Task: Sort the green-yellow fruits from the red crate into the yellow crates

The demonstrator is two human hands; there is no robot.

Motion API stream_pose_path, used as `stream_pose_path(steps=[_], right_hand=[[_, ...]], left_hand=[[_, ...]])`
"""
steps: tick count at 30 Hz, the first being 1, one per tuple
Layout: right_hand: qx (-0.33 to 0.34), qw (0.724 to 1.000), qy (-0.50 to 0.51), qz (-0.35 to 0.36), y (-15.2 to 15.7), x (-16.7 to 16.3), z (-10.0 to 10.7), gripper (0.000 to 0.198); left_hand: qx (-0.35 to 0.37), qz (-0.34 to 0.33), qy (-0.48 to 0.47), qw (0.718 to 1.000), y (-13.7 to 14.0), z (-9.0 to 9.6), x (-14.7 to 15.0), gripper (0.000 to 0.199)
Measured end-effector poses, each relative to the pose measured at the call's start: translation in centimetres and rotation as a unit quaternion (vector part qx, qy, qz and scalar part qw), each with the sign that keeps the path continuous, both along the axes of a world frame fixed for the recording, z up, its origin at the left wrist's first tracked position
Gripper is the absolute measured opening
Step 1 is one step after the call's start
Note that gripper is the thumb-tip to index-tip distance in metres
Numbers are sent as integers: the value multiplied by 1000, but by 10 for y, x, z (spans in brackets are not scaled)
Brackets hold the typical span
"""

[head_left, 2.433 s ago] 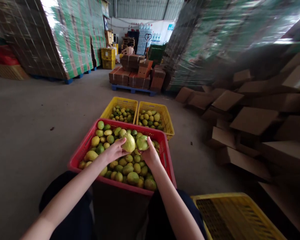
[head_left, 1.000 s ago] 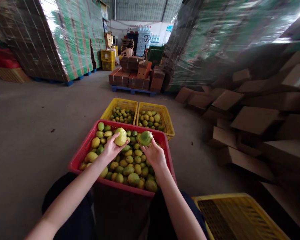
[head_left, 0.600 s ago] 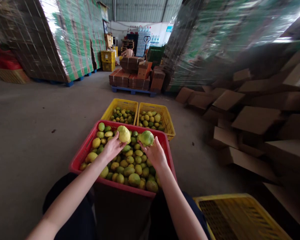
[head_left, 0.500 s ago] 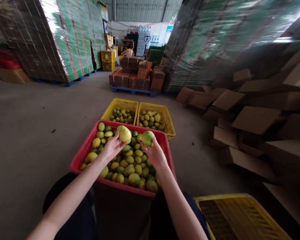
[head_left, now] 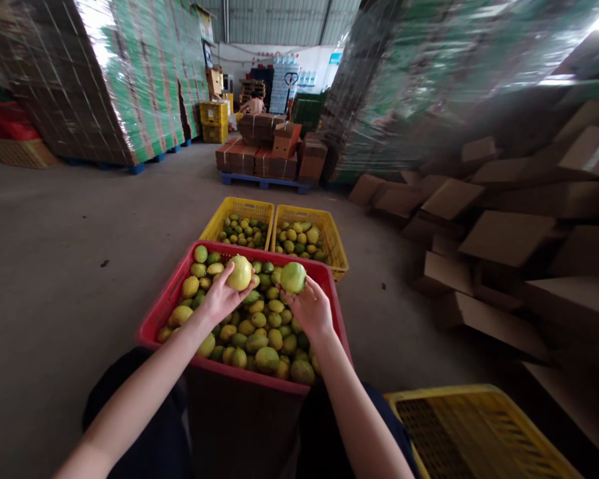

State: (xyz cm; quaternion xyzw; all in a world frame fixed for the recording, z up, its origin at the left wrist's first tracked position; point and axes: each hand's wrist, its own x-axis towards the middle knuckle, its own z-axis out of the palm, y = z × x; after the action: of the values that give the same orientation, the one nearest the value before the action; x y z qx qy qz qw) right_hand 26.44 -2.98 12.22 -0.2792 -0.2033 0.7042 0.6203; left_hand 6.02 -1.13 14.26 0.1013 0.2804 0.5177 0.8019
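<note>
My left hand (head_left: 223,295) is closed round a large pale-yellow lemon (head_left: 239,273), its thumb on the near side. A rounder, greener lemon (head_left: 293,278) rests in my right hand (head_left: 311,307), with the fingers curled under and beside it. Both hands hover over a red crate (head_left: 147,319) between my knees. Many yellow and green lemons (head_left: 256,343) of mixed sizes fill this crate.
Two yellow crates (head_left: 340,247) holding more lemons stand just beyond the red one. Another yellow crate (head_left: 444,394) is at my lower right. Cardboard boxes (head_left: 509,243) are heaped on the right. Farther off are a loaded blue pallet (head_left: 264,182), wrapped stacks and a person (head_left: 254,104).
Both lemons have been turned in my hands and show different sides. The left one sits slightly lower between the fingers. My arms have barely moved.
</note>
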Motion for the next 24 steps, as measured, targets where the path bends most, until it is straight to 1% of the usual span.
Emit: stream_pose_path(steps=[3, 5, 9, 12, 14, 16, 19, 21, 24], right_hand=[[6, 1000, -1, 8, -3, 0, 2, 21], [0, 1000, 10, -9, -4, 0, 4, 24], [-58, 995, 48, -73, -5, -2, 5, 16], [-78, 992, 72, -61, -3, 0, 2, 18], [-64, 994, 77, -40, -2, 1, 0, 18], [-36, 997, 63, -14, -1, 2, -2, 21], [9, 999, 40, 13, 1, 4, -2, 27], [9, 999, 39, 10, 3, 5, -2, 27], [-10, 998, 60, -1, 2, 5, 0, 27]], left_hand=[[-17, -13, 17, 1000, 1, 1, -3, 35], [-15, -5, 19, 1000, 1, 3, -5, 35], [-10, 25, 26, 999, -3, 7, -6, 36], [-8, 9, 7, 1000, -5, 6, -3, 42], [5, -9, -17, 1000, -6, 3, -2, 44], [30, -19, -33, 999, -6, 1, 0, 45], [55, -11, -59, 997, -5, -1, 2, 46], [43, 0, -83, 996, -4, -1, 5, 47], [9, 31, -108, 994, -1, 1, 10, 48]])
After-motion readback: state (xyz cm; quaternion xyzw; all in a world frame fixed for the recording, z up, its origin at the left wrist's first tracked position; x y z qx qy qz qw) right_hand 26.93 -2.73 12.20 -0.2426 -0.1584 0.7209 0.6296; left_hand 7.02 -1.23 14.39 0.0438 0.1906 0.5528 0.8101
